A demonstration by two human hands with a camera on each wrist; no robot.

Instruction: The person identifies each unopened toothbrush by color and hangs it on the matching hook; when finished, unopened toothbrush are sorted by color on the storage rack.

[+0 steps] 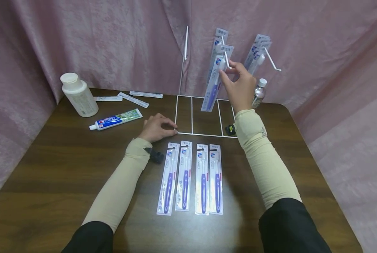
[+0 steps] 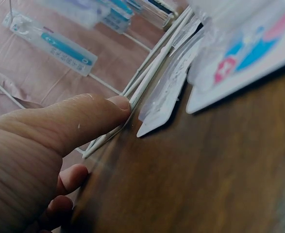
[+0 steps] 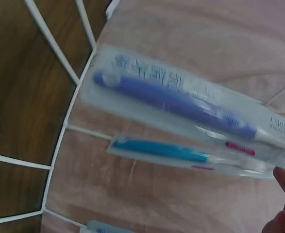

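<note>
My right hand (image 1: pixel 235 82) is raised at the middle hook (image 1: pixel 227 59) of a white wire rack (image 1: pixel 192 116) and pinches the top of a packaged purple toothbrush (image 1: pixel 213 88), which hangs down from the hook. In the right wrist view that toothbrush pack (image 3: pixel 181 102) fills the frame, with my fingertips (image 3: pixel 284 194) at its lower right and a teal-brush pack (image 3: pixel 166 150) behind it. My left hand (image 1: pixel 158 127) rests on the table at the rack's front left corner; its thumb (image 2: pixel 84 119) presses against the rack's base wire (image 2: pixel 142 85). Several packaged purple toothbrushes (image 1: pixel 189 177) lie side by side before me.
More toothbrush packs (image 1: pixel 258 52) hang on the right hook; the left hook (image 1: pixel 186 42) is bare. A white bottle (image 1: pixel 79 95), a toothpaste tube (image 1: pixel 115 119) and flat packets (image 1: pixel 134 99) lie at the back left. A small clear bottle (image 1: pixel 259 93) stands behind my right hand. Pink curtains surround the table.
</note>
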